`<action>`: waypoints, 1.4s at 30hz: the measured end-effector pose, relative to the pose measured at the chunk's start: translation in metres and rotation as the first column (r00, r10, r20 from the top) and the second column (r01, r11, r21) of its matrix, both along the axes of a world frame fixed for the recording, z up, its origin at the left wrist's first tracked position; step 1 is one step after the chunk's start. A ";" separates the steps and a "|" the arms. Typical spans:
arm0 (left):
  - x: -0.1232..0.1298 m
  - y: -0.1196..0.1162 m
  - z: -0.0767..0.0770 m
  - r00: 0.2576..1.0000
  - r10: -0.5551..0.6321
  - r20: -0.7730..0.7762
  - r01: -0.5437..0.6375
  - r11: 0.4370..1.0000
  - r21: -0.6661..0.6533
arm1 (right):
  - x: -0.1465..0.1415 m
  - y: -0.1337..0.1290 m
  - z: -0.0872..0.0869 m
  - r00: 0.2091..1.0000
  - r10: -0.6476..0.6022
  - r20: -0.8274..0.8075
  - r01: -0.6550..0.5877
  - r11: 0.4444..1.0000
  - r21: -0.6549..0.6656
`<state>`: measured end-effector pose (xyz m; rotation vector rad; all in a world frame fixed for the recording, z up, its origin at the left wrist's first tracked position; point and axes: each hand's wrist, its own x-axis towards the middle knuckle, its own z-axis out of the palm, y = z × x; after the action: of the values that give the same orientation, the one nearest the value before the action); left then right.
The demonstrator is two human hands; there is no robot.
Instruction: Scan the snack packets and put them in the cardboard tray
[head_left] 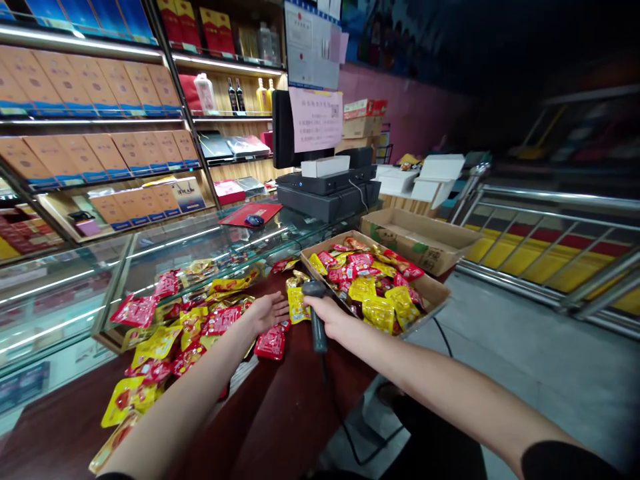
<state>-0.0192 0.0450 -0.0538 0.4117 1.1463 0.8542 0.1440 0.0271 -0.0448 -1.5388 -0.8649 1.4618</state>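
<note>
My right hand (326, 315) is shut on the black grip of a handheld barcode scanner (315, 313), whose head points at a yellow snack packet (298, 305) by the tray's near corner. My left hand (267, 312) lies open with its fingers spread, holding nothing, just left of that yellow packet. A red snack packet (270, 344) lies directly below the left hand. Several loose red and yellow packets (200, 325) are spread across the dark red counter (295, 413), partly under my left forearm. A cardboard tray (425, 287) to the right holds a heap of similar packets.
A glass display case (165, 267) runs along the counter's left side, below shelves of boxes and bottles. A till with a monitor (327, 190) stands behind the tray, beside a cardboard box lid (420, 240). The scanner's cable hangs toward the floor. Steel railings (550, 243) stand at right.
</note>
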 end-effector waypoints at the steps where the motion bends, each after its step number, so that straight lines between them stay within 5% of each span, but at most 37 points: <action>1: 0.000 -0.001 0.001 1.000 -0.002 -0.007 0.002 1.000 0.008 | 0.000 0.000 0.000 1.000 0.005 -0.009 -0.005 1.000 -0.007; 6: 0.000 -0.002 0.007 0.998 -0.042 -0.042 0.046 0.994 0.101 | 0.001 -0.001 0.007 0.999 0.028 -0.035 -0.028 1.000 -0.005; 16: -0.009 0.021 0.010 0.952 0.112 -0.285 -0.028 0.959 0.283 | -0.017 0.001 0.040 0.989 0.148 -0.022 -0.146 0.986 0.084; 22: -0.024 0.033 0.028 0.947 0.179 -0.267 -0.095 0.949 0.300 | -0.021 -0.017 0.037 0.987 0.161 -0.003 -0.156 0.959 0.235; 33: -0.026 0.048 0.038 0.943 0.207 -0.259 -0.108 0.931 0.349 | -0.032 -0.033 0.033 0.894 0.323 -0.310 -0.309 0.946 0.094; 42: -0.029 0.048 0.046 0.952 0.182 -0.244 -0.077 0.920 0.385 | -0.035 -0.043 0.039 0.915 0.358 -0.188 -0.344 0.933 0.105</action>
<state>-0.0480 0.0930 -0.0081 0.7943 1.2799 1.1660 0.1092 -0.0157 -0.0057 -1.1950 -1.0948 1.7906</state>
